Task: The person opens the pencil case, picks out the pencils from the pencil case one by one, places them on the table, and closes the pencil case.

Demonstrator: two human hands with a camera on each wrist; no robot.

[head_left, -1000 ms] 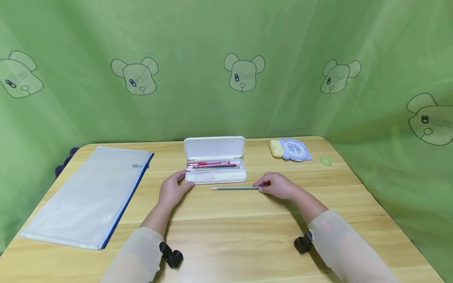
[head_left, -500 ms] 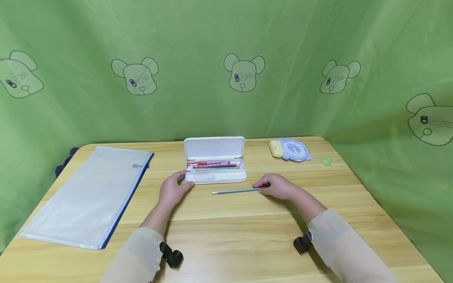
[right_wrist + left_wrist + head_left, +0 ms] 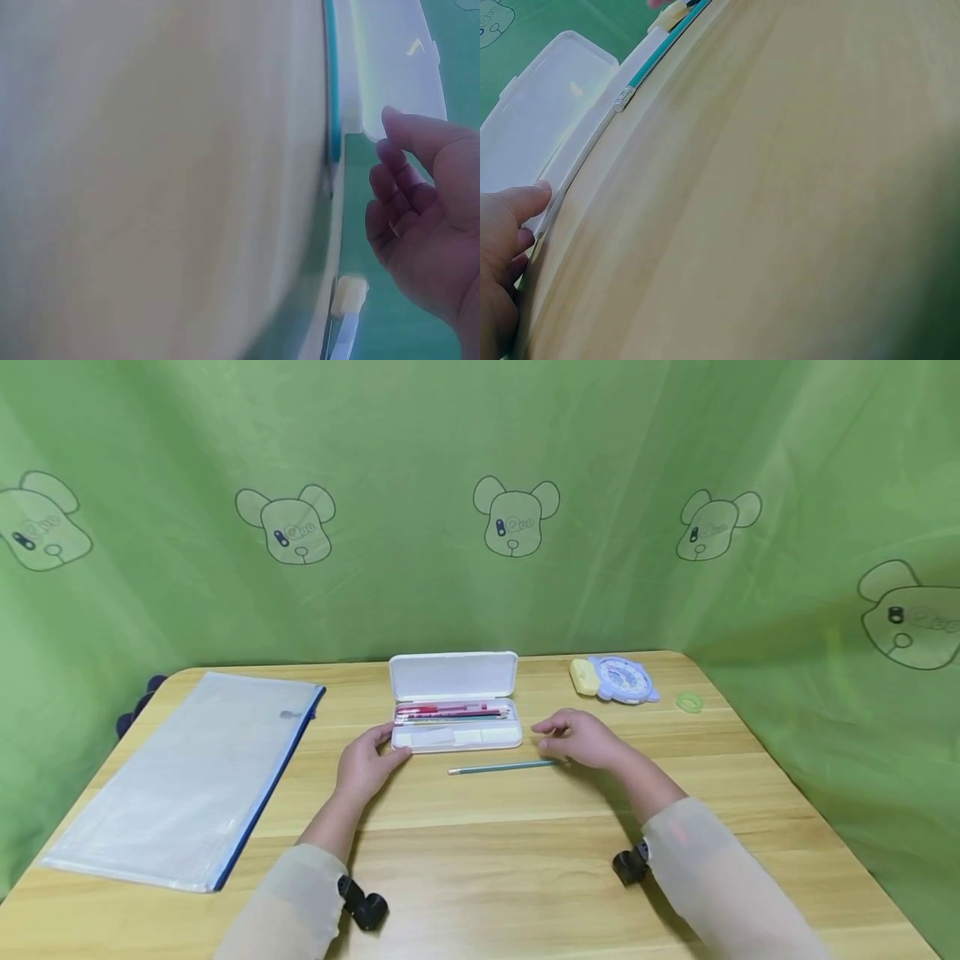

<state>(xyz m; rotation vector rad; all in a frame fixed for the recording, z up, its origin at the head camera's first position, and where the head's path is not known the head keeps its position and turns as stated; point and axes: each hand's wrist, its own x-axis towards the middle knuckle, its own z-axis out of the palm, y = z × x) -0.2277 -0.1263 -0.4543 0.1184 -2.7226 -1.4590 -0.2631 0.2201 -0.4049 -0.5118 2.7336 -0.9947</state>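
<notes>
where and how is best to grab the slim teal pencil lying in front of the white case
Likely best: pinch the slim teal pencil at mid-shaft, coming down from above with the right hand. It lies flat on the pale wood-grain table, with a gap between it and the open rectangular white case.

Pencil case (image 3: pixel 453 677): smooth, glossy plastic. Table (image 3: pixel 480 868): smooth wood-grain. Curtain (image 3: pixel 405 593): cloth.

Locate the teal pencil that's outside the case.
In the head view, the teal pencil lies on the table at the near side of the open white case, slightly right of center, with its right end by the right hand.
</notes>
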